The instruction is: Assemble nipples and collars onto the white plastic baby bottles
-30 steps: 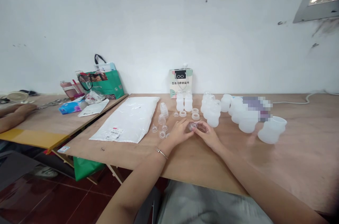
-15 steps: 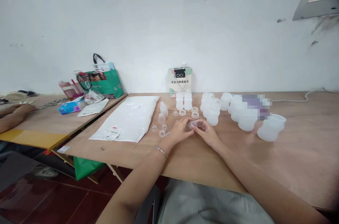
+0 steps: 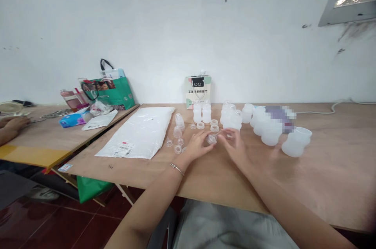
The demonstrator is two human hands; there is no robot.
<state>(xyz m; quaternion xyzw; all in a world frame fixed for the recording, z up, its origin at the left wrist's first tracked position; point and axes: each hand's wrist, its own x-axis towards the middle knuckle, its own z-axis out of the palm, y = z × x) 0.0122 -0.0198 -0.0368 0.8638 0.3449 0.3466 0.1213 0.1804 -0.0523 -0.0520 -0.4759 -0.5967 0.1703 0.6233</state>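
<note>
My left hand grips a clear ringed baby bottle teat between thumb and fingers, low over the wooden table. Just right of it, my right hand has its fingers apart and bent, with nothing visible in them; the thumb tip is close to the teat. Behind my hands lie white bottle collar rings. To the left are clear domed caps, a small clear teat and a ring. Assembled bottles stand behind, and more bottles are partly hidden by my right hand.
Open translucent bottle bodies stand on the right beside a pixelated patch. A white mailing bag lies left. A printed paper bag leans against the wall. Another person's hand rests at the neighbouring table, which holds a green bag.
My right hand has drawn back from the teat and its fingers have spread. My left hand keeps hold of the teat. The camera view has shifted slightly.
</note>
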